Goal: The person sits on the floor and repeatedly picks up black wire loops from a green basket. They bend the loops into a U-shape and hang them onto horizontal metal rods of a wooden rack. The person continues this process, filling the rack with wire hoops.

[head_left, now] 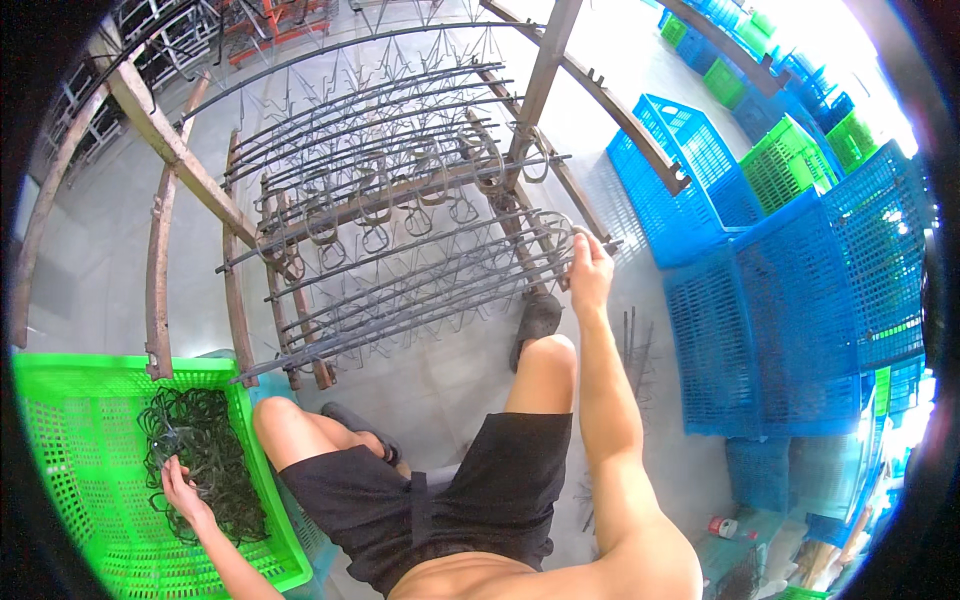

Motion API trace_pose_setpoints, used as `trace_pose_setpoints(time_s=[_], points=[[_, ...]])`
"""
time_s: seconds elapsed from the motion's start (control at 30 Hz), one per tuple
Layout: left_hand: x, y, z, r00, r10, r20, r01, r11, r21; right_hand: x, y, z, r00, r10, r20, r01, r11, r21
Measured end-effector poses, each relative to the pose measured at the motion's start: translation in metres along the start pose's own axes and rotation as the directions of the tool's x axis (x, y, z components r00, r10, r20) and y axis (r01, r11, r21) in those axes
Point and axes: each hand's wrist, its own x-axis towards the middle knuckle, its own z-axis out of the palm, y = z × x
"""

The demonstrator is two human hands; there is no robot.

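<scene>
At lower left, a green basket [90, 440] holds dark loops [225, 460]. The left hand [184, 492] is there, half curled; I can't tell its grip. Dark bars [400, 258] cross the upper middle. At their right end, the right hand [590, 266] is curled, its grip unclear.

Bright light being cast from upper right
Far blue plastic crates [822, 100] are being hazed by glare, a left-hand rack post [52, 210] is being bowed by fisheye distortion, and corners are being blackened.
</scene>
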Motion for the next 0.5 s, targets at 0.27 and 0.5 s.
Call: trace_pose_setpoints(time_s=[0.27,0.5], points=[[-0.034,0.052,0.011,0.989,-0.149,0.022,0.15,0.963,-0.225,-0.014,-0.011,0.013,0.864,-0.503,0.018,0.331,0.542,-0.773],[-0.045,0.023,0.02,0.983,-0.091,0.158,0.121,0.973,-0.195,-0.26,-0.071,0.183,0.418,-0.278,0.865,0.578,0.816,-0.017]])
